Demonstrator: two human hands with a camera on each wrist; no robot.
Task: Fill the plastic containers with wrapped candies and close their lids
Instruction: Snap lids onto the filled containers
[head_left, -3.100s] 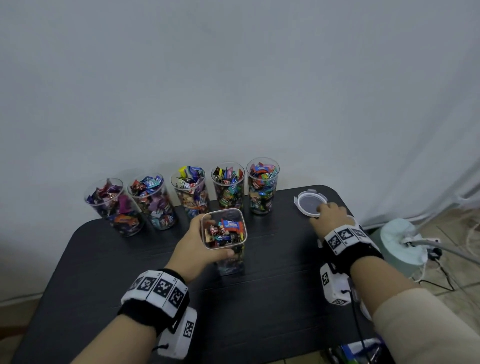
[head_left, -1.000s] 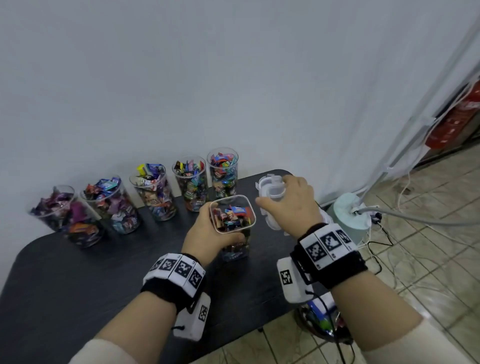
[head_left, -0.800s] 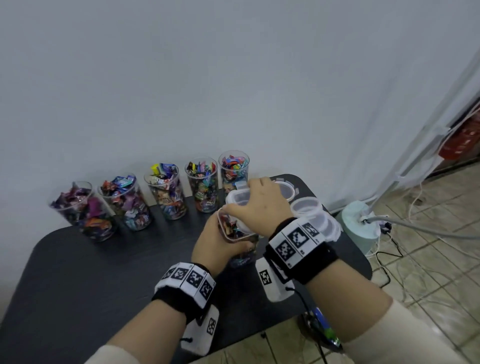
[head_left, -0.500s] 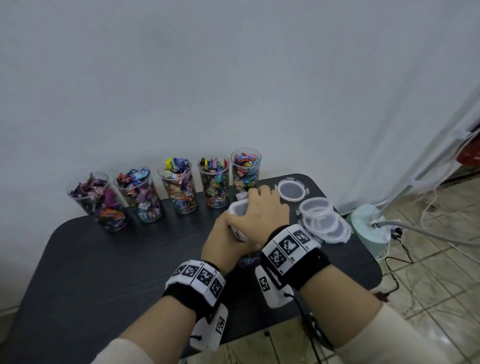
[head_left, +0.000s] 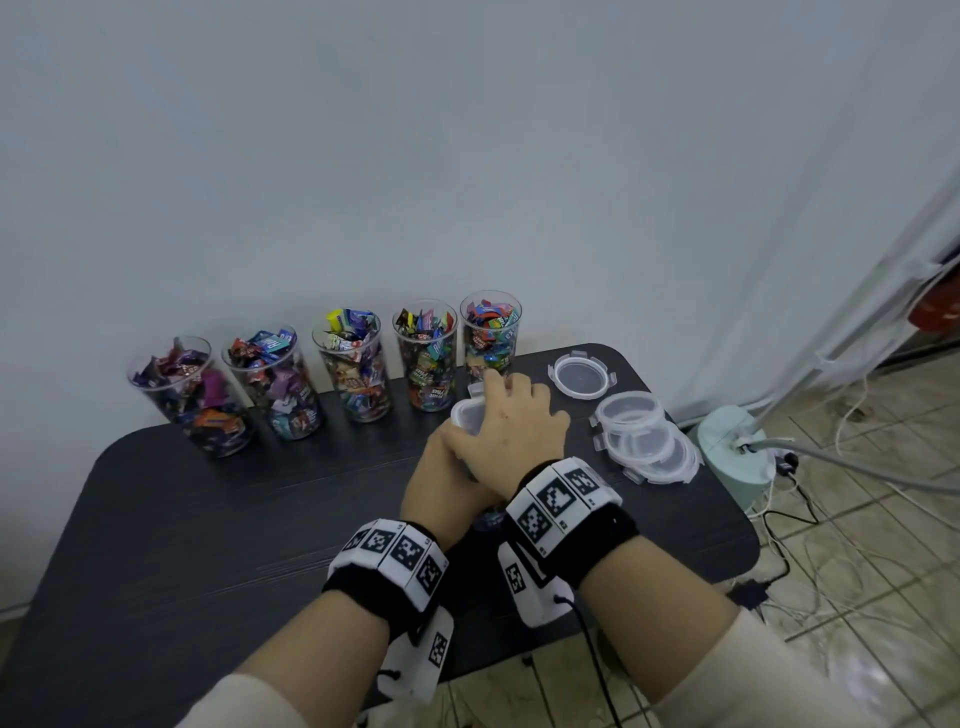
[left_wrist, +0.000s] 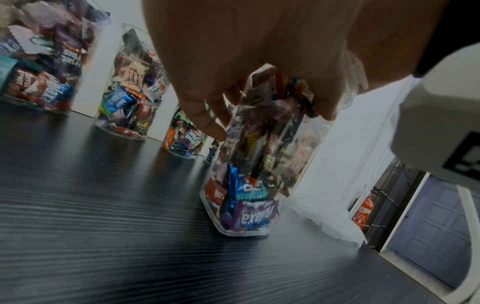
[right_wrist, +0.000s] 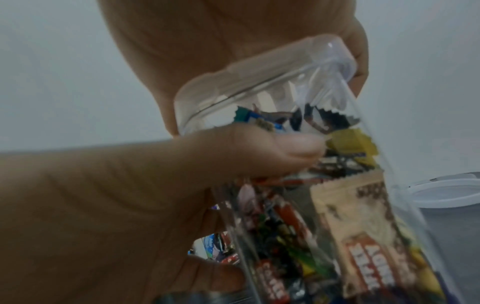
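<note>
A clear plastic container full of wrapped candies stands on the black table. My left hand grips its upper part, thumb against the wall just under the rim. A clear lid sits on the container's mouth. My right hand lies over the lid, palm down, with fingers curled over its far edge. In the head view both hands hide most of the container.
Several open containers heaped with candies line the back edge by the wall. A single lid and a stack of lids lie at the table's right end. Cables and a pale green base sit on the floor beyond it.
My right hand took a lid from the table's right end, carried it left and set it on the container. My left hand kept its grip on the container.
</note>
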